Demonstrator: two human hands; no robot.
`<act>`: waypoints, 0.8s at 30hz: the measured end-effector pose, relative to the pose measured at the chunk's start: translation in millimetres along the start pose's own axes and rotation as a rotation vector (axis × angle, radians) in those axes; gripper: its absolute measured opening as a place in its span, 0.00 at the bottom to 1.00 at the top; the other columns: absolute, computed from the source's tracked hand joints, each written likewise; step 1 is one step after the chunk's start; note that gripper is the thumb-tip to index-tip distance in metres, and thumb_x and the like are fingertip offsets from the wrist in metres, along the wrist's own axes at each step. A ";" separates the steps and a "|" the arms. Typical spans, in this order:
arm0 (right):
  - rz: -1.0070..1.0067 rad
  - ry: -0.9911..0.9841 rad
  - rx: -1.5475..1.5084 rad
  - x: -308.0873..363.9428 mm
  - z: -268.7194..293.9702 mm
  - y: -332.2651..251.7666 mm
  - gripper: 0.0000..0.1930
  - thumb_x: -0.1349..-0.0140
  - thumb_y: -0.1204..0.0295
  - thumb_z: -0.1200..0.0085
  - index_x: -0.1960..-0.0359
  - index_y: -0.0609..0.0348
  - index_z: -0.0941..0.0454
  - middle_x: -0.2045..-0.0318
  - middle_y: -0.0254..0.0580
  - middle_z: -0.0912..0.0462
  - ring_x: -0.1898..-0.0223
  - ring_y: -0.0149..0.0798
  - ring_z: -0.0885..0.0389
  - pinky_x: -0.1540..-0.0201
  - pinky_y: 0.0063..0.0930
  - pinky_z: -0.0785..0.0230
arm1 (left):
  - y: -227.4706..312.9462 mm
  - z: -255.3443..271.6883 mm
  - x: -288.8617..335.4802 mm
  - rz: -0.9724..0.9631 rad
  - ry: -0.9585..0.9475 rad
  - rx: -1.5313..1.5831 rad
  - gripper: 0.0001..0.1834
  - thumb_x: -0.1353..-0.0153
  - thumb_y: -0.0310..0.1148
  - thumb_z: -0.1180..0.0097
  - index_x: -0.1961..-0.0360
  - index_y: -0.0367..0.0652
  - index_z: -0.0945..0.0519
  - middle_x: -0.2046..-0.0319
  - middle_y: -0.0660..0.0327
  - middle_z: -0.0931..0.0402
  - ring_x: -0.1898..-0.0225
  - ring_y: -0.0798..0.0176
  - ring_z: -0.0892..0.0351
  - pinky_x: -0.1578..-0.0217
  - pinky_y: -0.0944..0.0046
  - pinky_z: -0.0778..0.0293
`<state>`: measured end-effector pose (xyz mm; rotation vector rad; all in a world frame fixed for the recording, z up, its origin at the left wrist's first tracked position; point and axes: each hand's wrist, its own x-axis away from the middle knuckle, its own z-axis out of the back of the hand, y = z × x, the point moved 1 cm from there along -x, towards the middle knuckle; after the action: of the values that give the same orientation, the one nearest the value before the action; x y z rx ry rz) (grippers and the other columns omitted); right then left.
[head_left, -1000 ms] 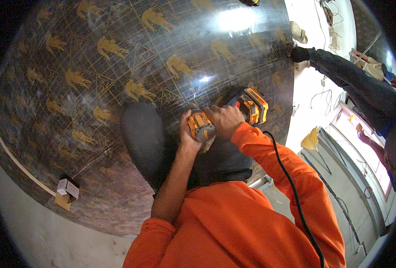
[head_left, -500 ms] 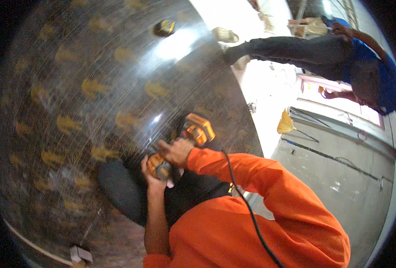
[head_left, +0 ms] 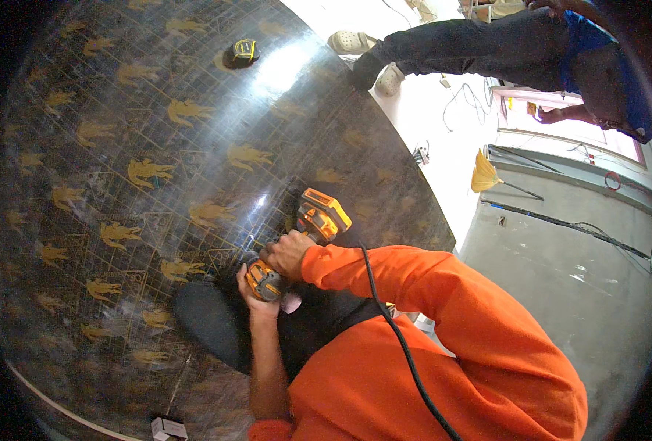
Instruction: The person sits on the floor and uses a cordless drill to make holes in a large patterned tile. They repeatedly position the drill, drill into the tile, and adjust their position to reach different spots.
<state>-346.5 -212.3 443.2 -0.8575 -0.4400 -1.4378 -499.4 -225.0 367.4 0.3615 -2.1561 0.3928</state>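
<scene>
An orange and black cordless drill is between my two hands, low over a dark board printed with yellow figures. My right hand is closed around its handle, with the orange battery pack sticking out past the fist. My left hand cups the drill's body from the near side, its fingers curled against the housing. The drill's front end points down between my hands; I cannot make out its tip. My dark-clothed knee rests on the board beside my left forearm.
A black and yellow tape measure lies on the board's far part. A co-worker in dark trousers and light clogs stands past the board's edge. A yellow broom is near the grey wall. A small white box sits bottom left. A black cable crosses my torso.
My view has shifted slightly, and the picture is sharper. Both hands keep their hold on the drill, with little movement against the board. The co-worker's raised arm has moved partly out of view.
</scene>
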 end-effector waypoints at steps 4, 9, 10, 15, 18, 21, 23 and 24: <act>0.036 -0.111 0.106 -2.2 -2.7 2.1 0.13 0.40 0.63 0.48 0.57 0.51 0.20 0.64 0.43 0.16 0.66 0.45 0.13 0.67 0.39 0.23 | -1.2 -14.3 1.4 -0.121 -0.134 -0.018 0.28 0.36 0.58 0.58 0.50 0.47 0.25 0.54 0.59 0.25 0.51 0.54 0.25 0.49 0.49 0.30; 0.043 -0.008 0.039 3.6 -10.6 1.1 0.15 0.40 0.64 0.49 0.53 0.51 0.20 0.63 0.42 0.16 0.68 0.45 0.14 0.69 0.41 0.22 | -8.2 0.5 -0.1 -0.043 0.116 -0.039 0.30 0.38 0.58 0.56 0.46 0.46 0.27 0.49 0.58 0.27 0.49 0.52 0.26 0.48 0.50 0.29; 0.043 0.031 0.087 2.4 -9.8 4.5 0.15 0.41 0.64 0.48 0.53 0.51 0.20 0.63 0.42 0.16 0.67 0.45 0.14 0.69 0.41 0.22 | -10.9 2.4 -4.0 -0.143 -0.011 -0.100 0.30 0.38 0.58 0.55 0.46 0.46 0.27 0.50 0.58 0.27 0.49 0.52 0.26 0.49 0.50 0.28; 0.043 -0.194 0.163 5.1 -12.1 4.8 0.17 0.43 0.63 0.44 0.51 0.50 0.23 0.63 0.40 0.16 0.66 0.45 0.14 0.68 0.42 0.22 | -33.2 20.9 -4.2 -0.880 0.085 -0.740 0.29 0.40 0.58 0.50 0.47 0.47 0.26 0.49 0.57 0.26 0.50 0.53 0.24 0.50 0.50 0.26; 0.019 -0.068 0.150 7.5 -8.5 0.1 0.22 0.46 0.65 0.40 0.47 0.52 0.26 0.62 0.42 0.18 0.65 0.48 0.14 0.67 0.44 0.22 | -30.8 24.7 -7.7 -0.670 0.090 -0.460 0.27 0.40 0.56 0.49 0.50 0.47 0.23 0.53 0.57 0.23 0.54 0.53 0.22 0.51 0.50 0.25; 0.012 -0.027 0.115 6.9 -2.6 -4.3 0.24 0.47 0.65 0.39 0.46 0.52 0.26 0.61 0.43 0.18 0.65 0.50 0.14 0.65 0.45 0.22 | -22.4 15.6 -9.5 0.022 -0.101 0.304 0.23 0.39 0.54 0.49 0.55 0.47 0.21 0.58 0.57 0.19 0.57 0.53 0.20 0.52 0.51 0.24; 0.003 -0.009 0.083 5.1 3.5 -4.3 0.25 0.48 0.65 0.39 0.46 0.52 0.27 0.61 0.44 0.18 0.65 0.51 0.15 0.65 0.45 0.22 | -14.2 7.4 -6.5 0.038 -0.065 0.290 0.23 0.39 0.54 0.50 0.54 0.47 0.21 0.58 0.58 0.19 0.56 0.53 0.19 0.52 0.51 0.24; -0.001 -0.037 0.078 4.4 6.6 -3.6 0.25 0.48 0.65 0.39 0.46 0.53 0.27 0.60 0.44 0.18 0.65 0.52 0.15 0.65 0.45 0.22 | -11.4 3.0 -4.8 0.028 -0.071 0.297 0.23 0.39 0.54 0.50 0.54 0.47 0.21 0.57 0.58 0.19 0.56 0.53 0.19 0.52 0.51 0.24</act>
<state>-347.9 -210.2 451.5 -0.8224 -0.5214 -1.3988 -494.3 -235.9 363.5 0.5184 -2.1761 0.7295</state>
